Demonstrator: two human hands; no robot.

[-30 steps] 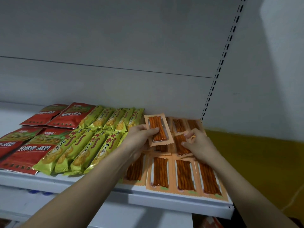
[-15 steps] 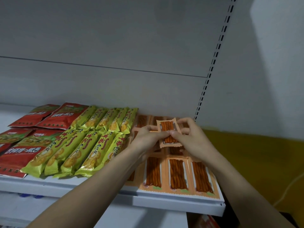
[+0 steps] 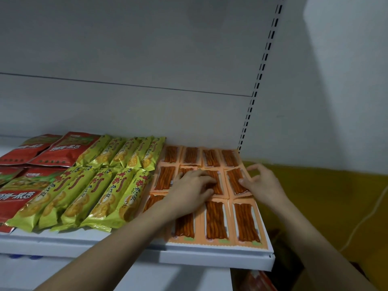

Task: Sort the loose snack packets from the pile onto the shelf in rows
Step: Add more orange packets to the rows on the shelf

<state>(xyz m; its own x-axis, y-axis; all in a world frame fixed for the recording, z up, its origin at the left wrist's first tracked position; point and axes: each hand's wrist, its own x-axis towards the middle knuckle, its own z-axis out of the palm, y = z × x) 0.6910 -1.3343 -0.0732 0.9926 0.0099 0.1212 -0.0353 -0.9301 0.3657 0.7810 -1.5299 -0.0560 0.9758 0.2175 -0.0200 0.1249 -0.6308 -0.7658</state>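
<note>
At the far left of the white shelf lie red packets in two rows, flat, their edges overlapping. Next to them, green packets sit in a back row and a front row, lying lengthwise and packed side against side; the front ones reach close to the shelf's front lip.

To the right, orange packets with clear windows showing reddish-brown sticks fill the remaining end of the shelf in three rows, back, middle and front, edges touching or slightly overlapping.

The left hand lies over the middle row, palm down, fingers loosely bent, fingertips pressing on the third packet of that row. It presses rather than grasps; nothing is wrapped in its fingers.

The right hand is at the rightmost middle-row packet. Its thumb tip touches that packet's right side, while the curled fingers are lifted above the packet's far corner. Whether it pinches the edge I cannot tell.

Right of the shelf stands a perforated upright against a pale wall, with a yellow surface below.
</note>
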